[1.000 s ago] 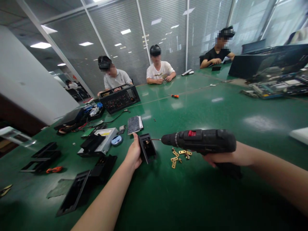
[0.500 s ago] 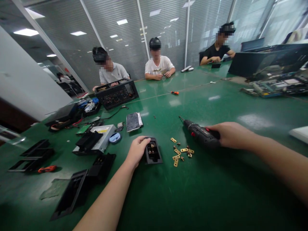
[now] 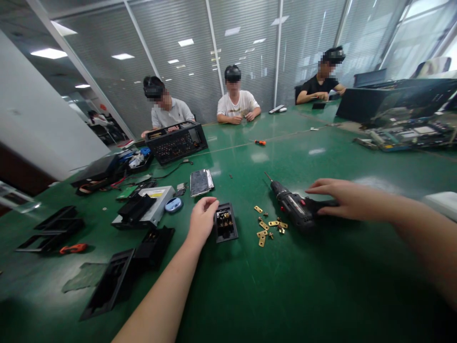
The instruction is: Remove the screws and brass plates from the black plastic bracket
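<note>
My left hand has its fingers closed at the upper left edge of a small black plastic box, which lies face up on the table. Brass-coloured metal contacts show inside it. Over the handle of a black cordless drill, my right hand is open, thumb and fingers apart. The drill lies on its side, its bit pointing away to the left. Between box and drill lie several small brass plates and screws.
Black plastic housings, an orange-handled tool, a metal drive and a blue round object lie to the left. A black metal case and an orange screwdriver are farther back. Three people sit across the green table.
My right hand has let go of the drill, which now rests on the table. The black box has gone from slightly tilted to flat, with my left hand at its edge.
</note>
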The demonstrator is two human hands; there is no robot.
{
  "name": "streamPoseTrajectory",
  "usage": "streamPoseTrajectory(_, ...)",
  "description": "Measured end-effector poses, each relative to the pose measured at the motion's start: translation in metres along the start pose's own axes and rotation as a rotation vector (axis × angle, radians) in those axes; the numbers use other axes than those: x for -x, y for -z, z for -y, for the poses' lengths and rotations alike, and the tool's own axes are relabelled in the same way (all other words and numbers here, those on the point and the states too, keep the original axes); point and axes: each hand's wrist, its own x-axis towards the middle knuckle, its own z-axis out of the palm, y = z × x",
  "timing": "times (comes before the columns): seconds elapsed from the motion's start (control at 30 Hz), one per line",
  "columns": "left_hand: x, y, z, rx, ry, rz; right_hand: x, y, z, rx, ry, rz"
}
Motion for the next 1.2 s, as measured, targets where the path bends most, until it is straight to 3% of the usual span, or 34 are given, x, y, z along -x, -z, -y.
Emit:
streamPoseTrajectory(0.07,0.007,-0.001,-0.005,-0.043,-0.172,-0.089,0.001,-0.010,0.026,-0.192,0.057,-0.101)
streamPoseTrajectory(0.13,0.016,-0.002,-0.008,-0.064,-0.338,-0.155,0.000,-0.033,0.056,-0.429,0.127,-0.090)
streamPoseTrajectory(0.17,0.021,-0.003,-0.009,-0.082,-0.418,-0.174,-0.002,-0.047,0.071,-0.596,0.147,-0.018)
streamPoseTrajectory(0.23,0.030,-0.005,-0.008,-0.097,-0.578,-0.202,-0.005,-0.076,0.095,-1.344,0.071,0.232)
streamPoseTrajectory(0.3,0.039,-0.007,-0.005,-0.118,-0.734,-0.206,-0.008,-0.099,0.111,-1.681,-0.022,0.366)
streamPoseTrajectory(0.47,0.053,-0.012,0.001,-0.229,-1.032,-0.134,-0.007,-0.120,0.122,-1.835,-0.064,0.501)
streamPoseTrajectory(0.57,0.057,-0.014,0.000,-0.320,-1.109,-0.094,-0.003,-0.121,0.122,-1.833,-0.090,0.539)
streamPoseTrajectory(0.7,0.057,-0.018,0.001,-0.371,-1.086,-0.044,0.000,-0.124,0.118,-1.766,-0.144,0.545)
streamPoseTrajectory(0.9,0.055,-0.028,0.001,0.019,-0.951,0.091,0.007,-0.122,0.113,-1.668,-0.073,0.534)
streamPoseTrajectory(1.07,0.084,-0.025,-0.033,0.351,-0.617,0.136,0.005,-0.122,0.110,-1.699,-0.022,0.557)
streamPoseTrajectory(1.2,0.112,-0.015,-0.064,0.329,-0.188,0.407,0.000,-0.134,0.105,-1.781,0.029,0.581)
